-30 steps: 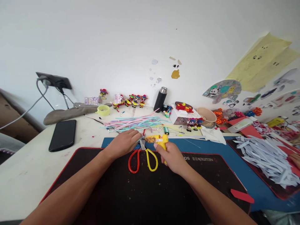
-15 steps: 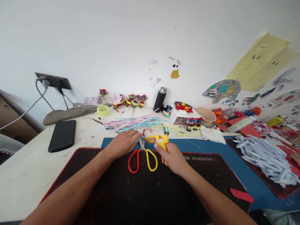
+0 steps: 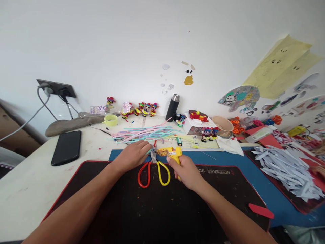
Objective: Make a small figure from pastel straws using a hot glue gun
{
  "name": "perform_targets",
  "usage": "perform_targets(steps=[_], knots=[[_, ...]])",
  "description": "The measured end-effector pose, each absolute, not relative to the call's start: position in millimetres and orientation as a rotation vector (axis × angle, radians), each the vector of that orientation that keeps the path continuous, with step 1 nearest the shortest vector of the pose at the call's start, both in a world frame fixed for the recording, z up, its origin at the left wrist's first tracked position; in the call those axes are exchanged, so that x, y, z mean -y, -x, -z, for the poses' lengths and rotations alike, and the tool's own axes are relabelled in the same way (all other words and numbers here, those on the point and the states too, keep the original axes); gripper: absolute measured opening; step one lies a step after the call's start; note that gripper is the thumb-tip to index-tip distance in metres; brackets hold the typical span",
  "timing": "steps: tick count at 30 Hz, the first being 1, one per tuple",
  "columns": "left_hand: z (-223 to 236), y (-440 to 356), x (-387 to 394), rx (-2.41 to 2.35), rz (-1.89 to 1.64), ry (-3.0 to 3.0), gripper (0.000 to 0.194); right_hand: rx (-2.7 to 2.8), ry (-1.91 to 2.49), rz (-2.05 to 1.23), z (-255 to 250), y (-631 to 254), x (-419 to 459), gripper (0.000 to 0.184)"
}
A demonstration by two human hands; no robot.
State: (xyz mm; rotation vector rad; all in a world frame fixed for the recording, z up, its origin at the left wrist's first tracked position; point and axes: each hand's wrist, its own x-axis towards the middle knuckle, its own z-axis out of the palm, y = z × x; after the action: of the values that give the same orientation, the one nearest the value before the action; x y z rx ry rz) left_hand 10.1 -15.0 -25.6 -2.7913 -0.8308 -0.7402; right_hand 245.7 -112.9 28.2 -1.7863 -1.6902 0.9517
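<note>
My right hand is wrapped round the grip of a yellow hot glue gun, its stained nozzle pointing left. Opposite that nozzle, the fingers of my left hand are pinched together on a small light-teal piece, which looks like pipe cleaner; most of it is hidden by the hand. Between both hands lie scissors with one red handle and one yellow handle, blades pointing away from me and handles spread on the black mat. Just beyond is a loose bundle of pastel pipe cleaners.
A phone lies at left, near yellow-green tape. Along the wall stand small figures, a black flask, a white box and a bowl. Paper strips are heaped at right beside another person's hand.
The view has shifted very slightly. Both hands keep nearly the same pose, with the glue gun nozzle still close to the left fingertips.
</note>
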Motion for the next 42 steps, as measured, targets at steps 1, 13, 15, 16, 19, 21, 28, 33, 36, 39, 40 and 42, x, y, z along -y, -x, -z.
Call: perform_targets(steps=[1, 13, 15, 16, 19, 21, 28, 33, 36, 39, 40, 42], knots=[[26, -10, 15, 0.835, 0.745, 2.794, 0.018, 1.688, 1.789, -0.954, -28, -246, 113, 0.051], [34, -7, 11, 0.926, 0.795, 2.858, 0.02, 1.255, 1.572, -1.286, 3, -263, 121, 0.049], [35, -7, 11, 0.941, 0.814, 2.871, 0.02, 1.077, 1.449, -1.33, 12, -273, 122, 0.049], [36, -7, 10, 0.949, 0.821, 2.878, 0.02, 0.976, 1.409, -1.331, 15, -279, 123, 0.05], [37, -7, 9, 0.971, 0.847, 2.892, 0.019, 0.721, 1.355, -1.32, 21, -300, 122, 0.051], [38, -7, 9, 0.985, 0.858, 2.897, 0.02, 0.586, 1.336, -1.326, 21, -312, 121, 0.049], [41, -6, 6, 1.043, 0.829, 2.91, 0.018, 0.498, 1.367, -1.41, 17, -324, 122, 0.039], [41, -7, 6, 1.045, 0.869, 2.923, 0.018, 0.673, 1.459, -1.483, 18, -321, 124, 0.043], [41, -8, 7, 1.075, 0.925, 2.929, 0.017, 0.796, 1.524, -1.507, 17, -321, 124, 0.05], [41, -9, 9, 1.112, 0.986, 2.946, 0.016, 0.922, 1.636, -1.462, 18, -325, 124, 0.052], [41, -9, 9, 1.132, 1.002, 2.95, 0.016, 0.971, 1.678, -1.43, 19, -328, 124, 0.051], [40, -10, 11, 1.173, 1.035, 2.965, 0.015, 1.096, 1.78, -1.345, 21, -336, 124, 0.049]])
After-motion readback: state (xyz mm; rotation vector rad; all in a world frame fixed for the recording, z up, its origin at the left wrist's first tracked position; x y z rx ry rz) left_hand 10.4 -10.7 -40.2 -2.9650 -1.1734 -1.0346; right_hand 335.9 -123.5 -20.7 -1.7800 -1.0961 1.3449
